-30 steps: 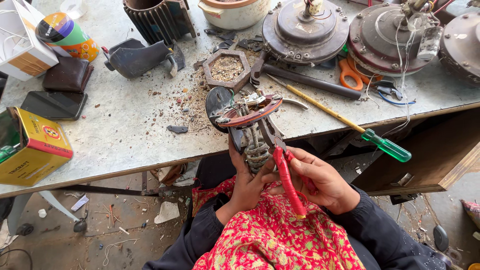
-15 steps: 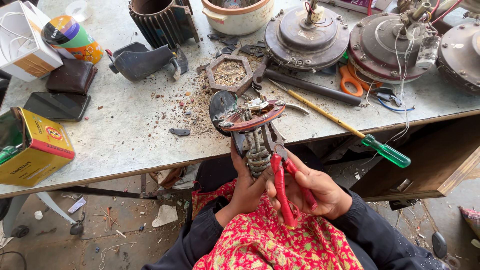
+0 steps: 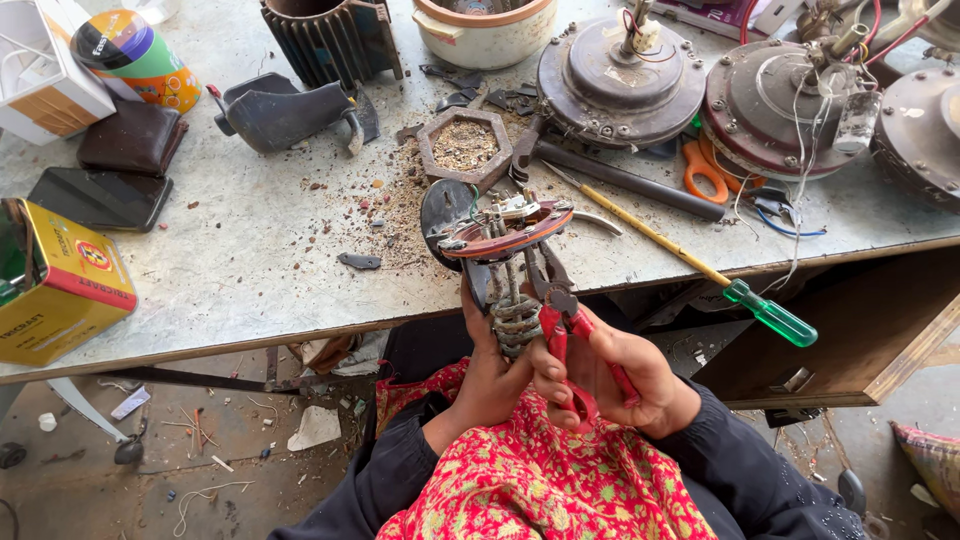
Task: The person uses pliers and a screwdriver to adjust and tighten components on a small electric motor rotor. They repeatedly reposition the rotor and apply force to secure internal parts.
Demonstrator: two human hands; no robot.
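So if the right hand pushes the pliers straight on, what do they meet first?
The right hand aims the red-handled pliers up toward the round plate of the part held by the left hand; probably that plate first.

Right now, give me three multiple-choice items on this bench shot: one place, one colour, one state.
1. Where does the green-handled screwdriver lie?
A. on the floor
B. on the grey bench top's front edge, handle overhanging
C. in the yellow tin

2. Colour of the pliers' handles?
A. red
B. blue
C. black

3. What does the left hand do?
A. rests flat on the bench
B. hangs empty
C. grips the coil-and-disc assembly

Answers: B, handle pokes past the edge; A, red grips in the right hand; C, fingers wrap its lower part.
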